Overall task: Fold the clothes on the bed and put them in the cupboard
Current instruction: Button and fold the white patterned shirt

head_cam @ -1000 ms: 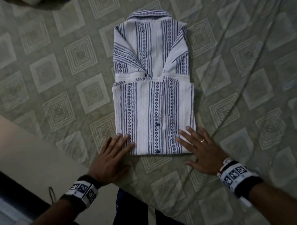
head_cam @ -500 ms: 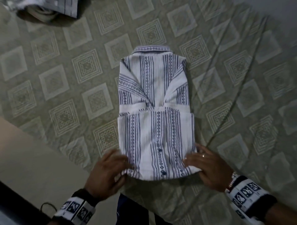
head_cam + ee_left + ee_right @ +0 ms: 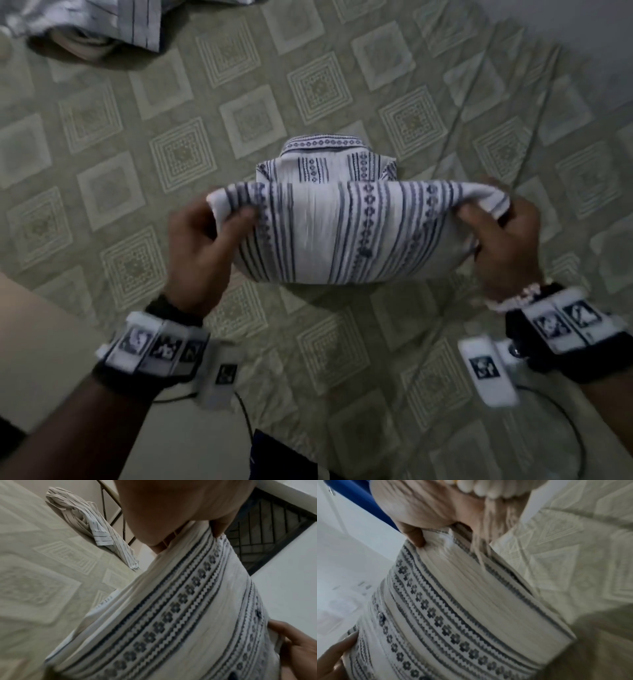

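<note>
A white shirt with dark blue patterned stripes (image 3: pixel 346 233) (image 3: pixel 180 615) (image 3: pixel 453 608) lies partly folded on the bed, collar end away from me. Its near half is lifted and curled over toward the collar (image 3: pixel 325 142). My left hand (image 3: pixel 219 222) pinches the raised left corner, thumb on top. My right hand (image 3: pixel 486 219) pinches the raised right corner the same way. In the left wrist view my left hand (image 3: pixel 202 534) grips the cloth edge; in the right wrist view my right hand's thumb (image 3: pixel 414 536) presses into the fabric.
The bed carries a pale green sheet with square patterns (image 3: pixel 102 192). A crumpled white pinstriped garment (image 3: pixel 113 24) (image 3: pixel 96 526) lies at the far left by a metal bed rail (image 3: pixel 104 507). The bed's near edge and floor (image 3: pixel 41 335) are at lower left. A barred window (image 3: pixel 267 534) is beyond.
My hands went from lying flat at the shirt's bottom corners to pinching them. They have raised the lower half and carried it up toward the collar.
</note>
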